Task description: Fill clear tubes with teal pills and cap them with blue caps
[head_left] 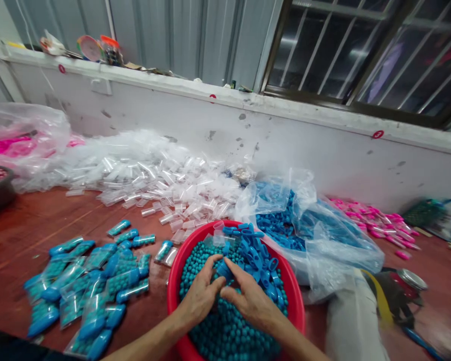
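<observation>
My left hand (202, 291) and right hand (251, 296) grip a blue cap (224, 271), seemingly light, stiff and slick, best pinched around its sides.

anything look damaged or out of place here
The white wall has scattered dark patches, perhaps stains or chipped paint; I can't tell which. At right, one pink piece lies slightly apart from the pink pile, as if it had strayed.

The basin (299, 302) is red, the beads (233, 328) teal, the caps (256, 254) blue, the tabletop (7, 245) reddish-brown.
</observation>
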The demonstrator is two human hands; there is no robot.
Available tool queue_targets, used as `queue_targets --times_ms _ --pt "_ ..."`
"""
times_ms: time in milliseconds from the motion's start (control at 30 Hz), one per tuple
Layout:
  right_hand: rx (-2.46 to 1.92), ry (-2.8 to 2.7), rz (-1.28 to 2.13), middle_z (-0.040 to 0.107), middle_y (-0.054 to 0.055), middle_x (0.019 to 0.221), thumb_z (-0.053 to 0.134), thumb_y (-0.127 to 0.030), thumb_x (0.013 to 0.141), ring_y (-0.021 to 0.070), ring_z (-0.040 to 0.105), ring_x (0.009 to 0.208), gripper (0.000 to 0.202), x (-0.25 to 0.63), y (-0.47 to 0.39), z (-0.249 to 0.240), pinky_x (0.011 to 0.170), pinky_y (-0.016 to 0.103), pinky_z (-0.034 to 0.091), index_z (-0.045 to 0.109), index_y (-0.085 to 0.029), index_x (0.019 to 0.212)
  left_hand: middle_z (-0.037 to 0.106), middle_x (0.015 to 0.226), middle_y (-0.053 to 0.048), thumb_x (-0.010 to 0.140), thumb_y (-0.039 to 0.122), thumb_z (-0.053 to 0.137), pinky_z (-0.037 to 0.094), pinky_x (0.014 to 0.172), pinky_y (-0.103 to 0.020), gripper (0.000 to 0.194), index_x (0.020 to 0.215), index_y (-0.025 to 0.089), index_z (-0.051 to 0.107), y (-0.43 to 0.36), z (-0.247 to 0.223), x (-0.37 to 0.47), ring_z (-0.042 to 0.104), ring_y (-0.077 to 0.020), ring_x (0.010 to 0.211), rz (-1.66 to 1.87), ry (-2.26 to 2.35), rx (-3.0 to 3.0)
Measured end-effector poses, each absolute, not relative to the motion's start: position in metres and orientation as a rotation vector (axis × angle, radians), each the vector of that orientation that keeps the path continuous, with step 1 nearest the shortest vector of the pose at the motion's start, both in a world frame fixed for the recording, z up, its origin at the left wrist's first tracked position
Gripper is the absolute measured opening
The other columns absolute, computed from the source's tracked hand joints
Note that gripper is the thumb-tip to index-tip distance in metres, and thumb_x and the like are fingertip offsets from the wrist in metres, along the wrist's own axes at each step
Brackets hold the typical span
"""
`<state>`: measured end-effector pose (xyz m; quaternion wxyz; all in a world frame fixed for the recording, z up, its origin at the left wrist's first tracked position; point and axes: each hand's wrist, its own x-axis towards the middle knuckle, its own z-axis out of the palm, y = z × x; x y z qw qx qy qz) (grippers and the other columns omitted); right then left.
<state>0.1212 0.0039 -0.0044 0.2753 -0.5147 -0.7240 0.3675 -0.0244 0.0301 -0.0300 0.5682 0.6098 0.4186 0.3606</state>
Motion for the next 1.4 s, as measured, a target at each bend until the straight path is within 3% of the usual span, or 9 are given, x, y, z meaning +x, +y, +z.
queue_targets --times_ms 100,300,500,700,867,967,1100,1233,1400 --pt "-1.483 -2.091 0.874 0.03 0.019 0.136 0.07 -0.032 0.062 0.0296 0.029 0.124 0.093 0.114 -0.001 -0.01 0.098 0.041 0.031 0.019 -0.009 0.136 0.055 0.093 -0.002 0.076 0.022 0.047 0.037 0.084 -0.028 0.034 0.109 0.018 0.044 0.032 -0.028 -0.023 0.05 -0.0167 0.089 0.915 0.908 1.468" --pt "-1.645 -2.175 0.45 0.046 0.024 0.119 0.06 -0.026 0.064 0.0329 0.053 0.102 0.078 0.099 -0.001 -0.025 0.081 0.045 0.045 0.026 -0.004 0.131 0.05 0.08 0.002 0.077 0.022 0.046 0.038 0.074 -0.025 0.012 0.087 0.018 0.048 0.031 -0.022 -0.021 0.046 -0.0137 0.078 0.89 0.888 1.478" --pt "-1.6 -2.25 0.235 0.052 0.023 0.108 0.063 -0.032 0.059 0.0326 0.059 0.085 0.078 0.094 0.0 -0.034 0.066 0.043 0.05 0.032 -0.005 0.125 0.046 0.072 0.003 0.078 0.024 0.044 0.037 0.067 -0.024 0.006 0.075 0.019 0.045 0.027 -0.021 -0.022 0.044 -0.0125 0.071 0.909 0.948 1.53" --pt "-1.564 -2.187 0.444 0.053 0.017 0.104 0.064 -0.031 0.062 0.0287 0.058 0.085 0.076 0.093 0.002 -0.028 0.069 0.041 0.049 0.031 -0.008 0.127 0.051 0.074 0.003 0.078 0.022 0.042 0.038 0.069 -0.025 0.004 0.079 0.019 0.044 0.028 -0.025 -0.019 0.049 -0.0136 0.073 0.907 1.019 1.584" --pt "-1.464 -2.137 0.766 0.045 0.013 0.123 0.065 -0.032 0.065 0.0219 0.057 0.092 0.091 0.111 0.001 -0.022 0.079 0.034 0.046 0.011 -0.018 0.138 0.055 0.079 0.002 0.076 0.023 0.042 0.04 0.069 -0.024 0.016 0.09 0.018 0.048 0.032 -0.01 -0.034 0.051 -0.0137 0.074 0.81 0.993 1.676" --pt "-1.519 -2.131 0.767 0.052 0.012 0.119 0.059 -0.031 0.074 0.0205 0.058 0.09 0.071 0.131 0.004 -0.02 0.082 0.033 0.043 0.026 -0.017 0.135 0.058 0.074 0.002 0.078 0.029 0.04 0.042 0.061 -0.024 0.027 0.101 0.019 0.049 0.035 0.003 -0.077 0.052 -0.0139 0.066 0.769 1.147 1.768" --pt "-1.652 -2.167 0.619 0.065 0.008 0.099 0.045 -0.029 0.084 0.0206 0.058 0.095 0.031 0.15 0.019 -0.012 0.083 0.029 0.041 0.058 -0.016 0.108 0.059 0.105 -0.008 0.081 0.036 0.036 0.042 0.079 -0.036 0.039 0.113 0.018 0.048 0.041 0.013 -0.147 0.055 -0.0238 0.092 0.787 1.752 2.025" --pt "-1.754 -2.265 0.335 0.064 0.005 0.102 0.039 -0.024 0.087 0.0167 0.058 0.096 0.026 0.14 0.043 0.0 0.083 0.024 0.04 0.058 -0.02 0.105 0.057 0.108 -0.014 0.085 0.031 0.03 0.04 0.084 -0.041 0.039 0.115 0.013 0.048 0.05 0.013 -0.155 0.052 -0.0261 0.098 0.824 2.137 2.27" --pt "-1.953 -2.362 0.11 0.064 0.011 0.096 0.049 -0.033 0.083 0.0237 0.062 0.087 0.026 0.107 0.065 0.0 0.071 0.031 0.045 0.055 -0.017 0.102 0.059 0.102 -0.008 0.083 0.015 0.036 0.037 0.088 -0.039 0.033 0.109 0.021 0.053 0.079 0.002 -0.085 0.05 -0.0218 0.1 0.593 1.508 2.716"
